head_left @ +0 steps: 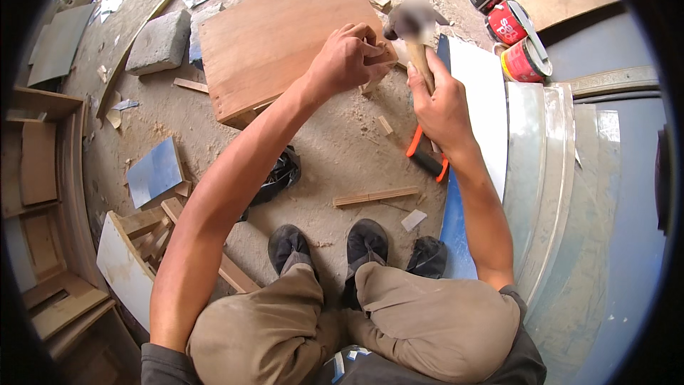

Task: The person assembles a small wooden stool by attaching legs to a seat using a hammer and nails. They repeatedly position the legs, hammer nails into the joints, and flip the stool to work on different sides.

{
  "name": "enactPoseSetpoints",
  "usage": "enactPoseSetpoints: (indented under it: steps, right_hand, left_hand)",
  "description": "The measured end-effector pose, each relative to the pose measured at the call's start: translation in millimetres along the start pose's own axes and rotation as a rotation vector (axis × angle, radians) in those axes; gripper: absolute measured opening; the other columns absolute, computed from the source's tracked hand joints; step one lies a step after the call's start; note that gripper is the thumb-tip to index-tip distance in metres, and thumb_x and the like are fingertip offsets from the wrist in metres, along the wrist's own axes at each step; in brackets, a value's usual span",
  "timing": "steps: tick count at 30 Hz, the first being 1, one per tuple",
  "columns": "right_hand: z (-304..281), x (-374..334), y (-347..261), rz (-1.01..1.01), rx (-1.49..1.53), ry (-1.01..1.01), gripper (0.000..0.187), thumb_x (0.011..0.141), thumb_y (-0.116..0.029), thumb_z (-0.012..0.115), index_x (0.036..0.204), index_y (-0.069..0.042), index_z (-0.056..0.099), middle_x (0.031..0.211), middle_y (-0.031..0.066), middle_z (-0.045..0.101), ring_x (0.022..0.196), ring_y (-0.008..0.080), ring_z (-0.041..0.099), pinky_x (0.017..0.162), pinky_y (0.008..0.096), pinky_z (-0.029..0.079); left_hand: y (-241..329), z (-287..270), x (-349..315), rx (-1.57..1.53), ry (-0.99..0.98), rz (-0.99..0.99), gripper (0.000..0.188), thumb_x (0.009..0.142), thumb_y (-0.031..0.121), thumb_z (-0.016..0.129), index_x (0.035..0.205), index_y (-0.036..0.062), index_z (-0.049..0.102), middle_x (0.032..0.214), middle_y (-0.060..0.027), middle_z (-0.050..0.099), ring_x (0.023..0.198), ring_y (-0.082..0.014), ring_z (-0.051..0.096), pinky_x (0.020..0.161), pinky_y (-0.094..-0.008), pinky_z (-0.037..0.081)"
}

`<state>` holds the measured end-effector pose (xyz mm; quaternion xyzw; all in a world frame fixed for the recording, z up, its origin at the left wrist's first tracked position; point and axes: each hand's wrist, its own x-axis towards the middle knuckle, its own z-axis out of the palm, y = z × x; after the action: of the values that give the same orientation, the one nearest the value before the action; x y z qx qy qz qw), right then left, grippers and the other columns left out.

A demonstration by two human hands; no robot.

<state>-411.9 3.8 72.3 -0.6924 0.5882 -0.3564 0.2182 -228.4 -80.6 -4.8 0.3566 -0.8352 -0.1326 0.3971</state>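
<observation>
A reddish-brown wooden box (278, 36) lies on the floor in front of me, its flat panel facing up. At the panel's near right corner my left hand (347, 57) has its fingers curled together. Whatever is pinched there, if anything, is hidden. My right hand (442, 103) is wrapped round the wooden handle of a hammer (419, 60), raised just right of that corner. The hammer's head is blurred. Below the right hand, a saw handle (426, 160) in orange and black rests on the floor.
A concrete block (160, 43) sits left of the box. Red paint cans (526, 59) stand at the far right beside glass sheets (548, 192) and a white panel (481, 93). Wood strips (375, 196) and a black bag (281, 171) lie near my feet. Wooden frames (53, 207) are at the left.
</observation>
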Motion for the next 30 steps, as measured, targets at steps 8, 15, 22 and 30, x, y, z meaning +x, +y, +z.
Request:
enactPoseSetpoints:
  steps: [8,15,22,30]
  right_hand:
    - [-8,-1,-14,-0.042,0.096,0.066,0.038,0.099,-0.021,0.058,0.127,0.006,0.056,0.091,0.0286,0.069,0.089,0.0446,0.07,0.075,0.0424,0.053]
    - [-18,8,-12,-0.059,-0.046,-0.023,0.039,0.099,-0.02,0.058,0.13,0.005,0.054,0.092,0.0302,0.067,0.09,0.0452,0.069,0.073,0.0416,0.053]
    - [-5,1,-7,-0.029,-0.069,-0.07,0.037,0.1,-0.019,0.057,0.129,0.003,0.054,0.085,0.0283,0.066,0.077,0.0422,0.068,0.068,0.0415,0.052]
    - [-17,15,-16,0.038,0.274,0.008,0.042,0.096,-0.013,0.061,0.133,0.005,0.052,0.1,0.0156,0.069,0.085,0.0144,0.063,0.077,0.0303,0.051]
  left_hand:
    - [-8,2,1,0.031,-0.02,-0.024,0.029,0.076,0.023,0.082,0.103,0.0107,0.08,0.097,-0.0118,0.065,0.097,-0.0281,0.061,0.089,-0.0374,0.05]
    - [-5,3,2,0.015,-0.017,-0.029,0.028,0.077,0.022,0.08,0.102,0.0116,0.08,0.096,-0.0112,0.065,0.096,-0.0281,0.061,0.089,-0.0373,0.049]
    - [-1,0,2,-0.008,-0.025,-0.037,0.026,0.078,0.022,0.08,0.101,0.0102,0.08,0.096,-0.0108,0.065,0.096,-0.0289,0.06,0.09,-0.0377,0.049]
    - [-2,-8,3,0.066,-0.157,-0.061,0.027,0.083,0.026,0.077,0.105,0.0098,0.078,0.102,-0.0087,0.064,0.107,-0.0261,0.058,0.094,-0.0417,0.044]
